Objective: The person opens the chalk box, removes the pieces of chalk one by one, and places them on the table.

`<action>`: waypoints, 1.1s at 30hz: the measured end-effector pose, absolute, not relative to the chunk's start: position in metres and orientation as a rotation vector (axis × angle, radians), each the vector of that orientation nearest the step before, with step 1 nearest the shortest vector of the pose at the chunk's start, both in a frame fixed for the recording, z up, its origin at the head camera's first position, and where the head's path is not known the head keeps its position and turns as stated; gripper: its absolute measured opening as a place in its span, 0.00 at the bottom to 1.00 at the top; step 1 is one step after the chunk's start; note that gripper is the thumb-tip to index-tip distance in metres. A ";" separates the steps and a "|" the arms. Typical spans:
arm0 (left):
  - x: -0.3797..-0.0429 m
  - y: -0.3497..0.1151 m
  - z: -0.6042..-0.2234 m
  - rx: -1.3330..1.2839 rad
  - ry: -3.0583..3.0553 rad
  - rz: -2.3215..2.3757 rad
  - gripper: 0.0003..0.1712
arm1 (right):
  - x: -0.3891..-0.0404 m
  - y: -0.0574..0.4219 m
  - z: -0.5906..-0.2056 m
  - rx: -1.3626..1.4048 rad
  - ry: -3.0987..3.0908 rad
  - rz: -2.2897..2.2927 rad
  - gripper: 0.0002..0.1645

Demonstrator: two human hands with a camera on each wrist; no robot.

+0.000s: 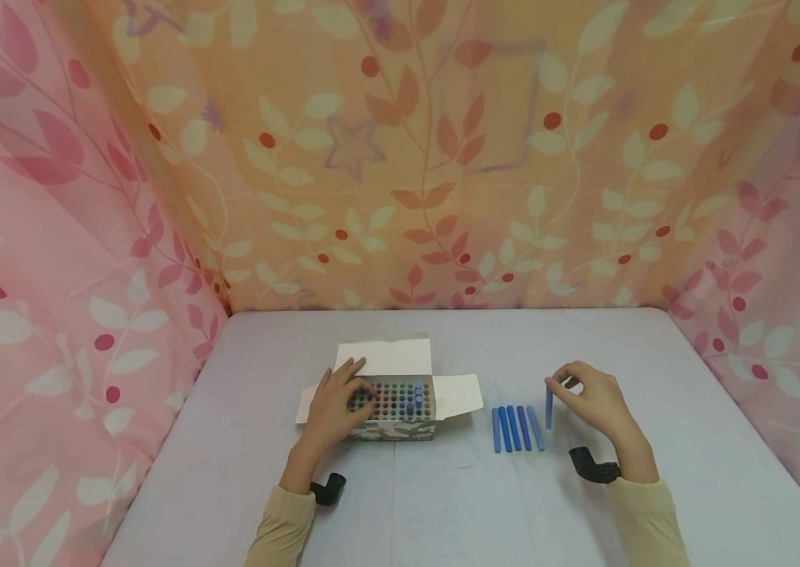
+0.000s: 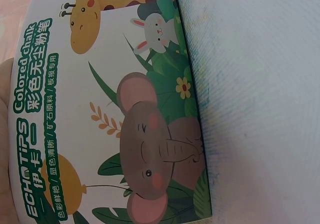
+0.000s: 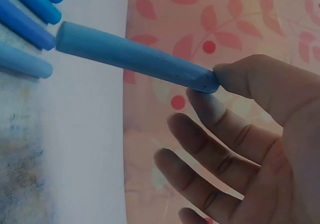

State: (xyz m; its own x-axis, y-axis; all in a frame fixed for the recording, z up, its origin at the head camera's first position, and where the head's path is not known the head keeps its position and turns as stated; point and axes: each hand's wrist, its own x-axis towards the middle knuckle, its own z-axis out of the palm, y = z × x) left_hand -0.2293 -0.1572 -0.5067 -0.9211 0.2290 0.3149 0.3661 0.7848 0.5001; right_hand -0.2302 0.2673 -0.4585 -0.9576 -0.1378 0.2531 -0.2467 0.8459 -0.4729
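In the head view, a printed white cardboard chalk box (image 1: pixel 393 431) stands with flaps spread on a white-covered desk (image 1: pixel 407 512). The left hand (image 1: pixel 335 405) rests loosely on its nine o'clock side, fingers apart. At three o'clock from it lie five blue cylindrical chalk sticks (image 1: pixel 516 428); at their two o'clock, the right hand (image 1: pixel 597 402) pinches another blue chalk stick (image 1: pixel 549 413) upright.

The left wrist view shows the box's animal-printed wall.

In the right wrist view, thumb and index finger grip that stick's end; its free end points to ten o'clock.
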 end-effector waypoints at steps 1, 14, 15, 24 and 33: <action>-0.229 -0.157 -0.507 -0.466 -2.739 -0.837 0.05 | -0.230 0.269 -0.459 0.292 -2.833 0.760 0.12; -0.231 -0.159 -0.509 -0.477 -2.732 -0.798 0.06 | -0.237 0.270 -0.480 0.303 -3.017 0.678 0.11; -0.231 -0.159 -0.509 -0.478 -2.733 -0.794 0.06 | -0.237 0.270 -0.482 0.303 -3.023 0.673 0.11; -0.230 -0.159 -0.508 -0.492 -2.711 -0.823 0.06 | -0.244 0.271 -0.499 0.245 -3.068 0.663 0.13; -0.230 -0.158 -0.509 -0.491 -2.711 -0.817 0.06 | -0.247 0.271 -0.511 0.228 -3.068 0.645 0.14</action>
State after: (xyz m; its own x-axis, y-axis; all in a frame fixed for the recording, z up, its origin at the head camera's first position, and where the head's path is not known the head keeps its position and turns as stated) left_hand -0.2296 -0.1584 -0.5088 -0.9070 0.2413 0.3452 0.3919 0.7837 0.4819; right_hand -0.2472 0.2713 -0.5107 -0.9895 -0.1417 0.0277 -0.1409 0.9054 -0.4005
